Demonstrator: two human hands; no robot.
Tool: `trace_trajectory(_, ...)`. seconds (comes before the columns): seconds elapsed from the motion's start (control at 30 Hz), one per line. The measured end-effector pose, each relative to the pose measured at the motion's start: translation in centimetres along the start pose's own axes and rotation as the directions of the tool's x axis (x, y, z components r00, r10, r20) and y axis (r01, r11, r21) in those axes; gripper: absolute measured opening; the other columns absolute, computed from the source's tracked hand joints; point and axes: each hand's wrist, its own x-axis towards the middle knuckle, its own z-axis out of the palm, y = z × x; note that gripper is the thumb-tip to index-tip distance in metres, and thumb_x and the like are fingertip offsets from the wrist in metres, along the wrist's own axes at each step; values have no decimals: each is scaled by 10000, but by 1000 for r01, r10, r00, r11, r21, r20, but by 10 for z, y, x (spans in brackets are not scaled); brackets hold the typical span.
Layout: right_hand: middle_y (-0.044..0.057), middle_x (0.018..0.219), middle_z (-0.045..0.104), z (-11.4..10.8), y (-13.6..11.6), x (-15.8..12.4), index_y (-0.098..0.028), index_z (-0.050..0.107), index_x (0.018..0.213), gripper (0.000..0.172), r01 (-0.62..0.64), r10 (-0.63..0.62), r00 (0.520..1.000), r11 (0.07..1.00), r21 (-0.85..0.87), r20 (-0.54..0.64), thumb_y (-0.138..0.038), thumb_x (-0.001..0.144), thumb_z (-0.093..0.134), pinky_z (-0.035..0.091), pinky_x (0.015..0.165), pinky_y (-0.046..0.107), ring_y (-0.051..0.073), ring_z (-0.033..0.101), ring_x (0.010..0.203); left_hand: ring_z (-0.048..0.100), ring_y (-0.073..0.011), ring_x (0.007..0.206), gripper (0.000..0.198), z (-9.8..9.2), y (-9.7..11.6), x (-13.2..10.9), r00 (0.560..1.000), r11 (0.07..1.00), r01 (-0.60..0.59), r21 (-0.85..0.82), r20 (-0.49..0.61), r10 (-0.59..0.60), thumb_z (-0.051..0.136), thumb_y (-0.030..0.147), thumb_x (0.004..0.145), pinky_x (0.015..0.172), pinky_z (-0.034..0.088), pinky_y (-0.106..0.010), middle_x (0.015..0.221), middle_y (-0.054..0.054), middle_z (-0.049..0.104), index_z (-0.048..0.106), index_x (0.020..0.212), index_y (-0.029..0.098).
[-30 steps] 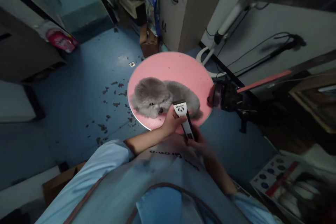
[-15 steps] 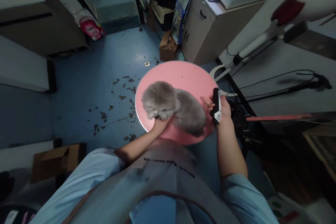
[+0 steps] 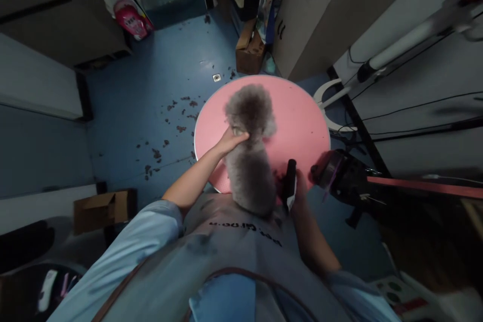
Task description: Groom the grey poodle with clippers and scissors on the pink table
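Grey dog (image 3: 251,176), round pink table (image 3: 302,110), one clipper (image 3: 290,182).
Left: dark hair clumps (image 3: 156,153) scattered over the blue floor (image 3: 124,95), so a fair amount of trimming appears done. Next, my left hand (image 3: 230,142), grasping the dog by the neck, thumb across the nape, fingertips hidden. Centre: the dog, on the table, facing away from me; body fur looks short and even, head fur fuller, so any remaining work is likelier there. Right: the clipper, grasped in my right hand (image 3: 301,193), near the hindquarters; through the blur, I cannot tell whether it touches fur.
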Motion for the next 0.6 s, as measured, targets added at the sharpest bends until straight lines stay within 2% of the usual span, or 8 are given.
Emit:
trace_trajectory(0.07, 17, 608, 652, 4, -22, 11, -237, 567, 730, 513, 121, -122, 989, 992, -22, -77, -748, 724, 602, 474, 366, 291, 168, 589, 460, 659, -263, 1070, 694, 11, 6, 6, 996, 996, 84, 27, -1, -84, 887, 410, 471, 1036, 503, -396, 1102, -128, 719, 661, 1052, 107)
trace_trajectory(0.13, 14, 636, 662, 13, -49, 24, -231, 569, 804, 528, 230, -235, 969, 970, -82, -72, -745, 707, 642, 501, 405, 293, 177, 622, 509, 666, -255, 1055, 542, 21, 11, 12, 988, 988, 148, 37, -52, -146, 858, 292, 501, 1027, 515, -390, 1095, -119, 729, 689, 984, 114)
trace_trajectory(0.2, -8, 634, 642, 31, -78, 41, -234, 546, 840, 508, 344, -348, 938, 923, -170, 11, -675, 665, 727, 493, 423, 285, 167, 602, 510, 662, -248, 1081, 497, 27, 17, 18, 988, 991, 130, 31, -86, -127, 834, 244, 537, 1023, 522, -367, 1126, -114, 728, 704, 1000, 116)
trace_trajectory(0.27, -45, 612, 593, 57, -103, 61, -246, 501, 830, 449, 505, -489, 863, 818, -277, 129, -561, 660, 773, 486, 448, 273, 143, 554, 499, 651, -248, 1125, 486, 30, 22, 24, 989, 992, 115, 45, -100, -110, 828, 248, 574, 1022, 522, -340, 1155, -111, 723, 714, 1030, 121)
trace_trajectory(0.33, -53, 639, 575, 87, -119, 83, -244, 486, 837, 384, 621, -554, 783, 676, -396, 282, -477, 696, 758, 505, 503, 273, 127, 530, 532, 640, -255, 1159, 436, 30, 26, 28, 978, 983, 168, 77, -136, -157, 813, 274, 626, 1010, 523, -323, 1173, -102, 719, 727, 1032, 140)
trace_trajectory(0.43, -30, 769, 583, 123, -128, 103, -232, 477, 896, 353, 695, -494, 719, 505, -511, 489, -386, 711, 734, 556, 644, 315, 141, 558, 684, 644, -265, 1158, 368, 31, 27, 32, 944, 956, 281, 81, -205, -260, 784, 303, 690, 987, 531, -329, 1176, -81, 717, 737, 1028, 167)
trace_trajectory(0.5, -14, 821, 576, 136, -128, 103, -221, 477, 917, 317, 697, -380, 715, 443, -563, 587, -350, 730, 699, 562, 695, 343, 153, 554, 745, 662, -273, 1111, 336, 32, 27, 32, 928, 946, 318, 63, -227, -296, 770, 294, 711, 962, 544, -349, 1122, -78, 727, 738, 1016, 158)
trace_trajectory(0.6, 4, 823, 578, 144, -133, 99, -208, 492, 899, 270, 670, -159, 720, 410, -618, 675, -320, 740, 679, 553, 690, 350, 158, 532, 740, 686, -273, 1017, 251, 34, 31, 31, 914, 938, 344, 49, -245, -323, 726, 248, 756, 910, 568, -364, 1014, -92, 736, 731, 968, 114)
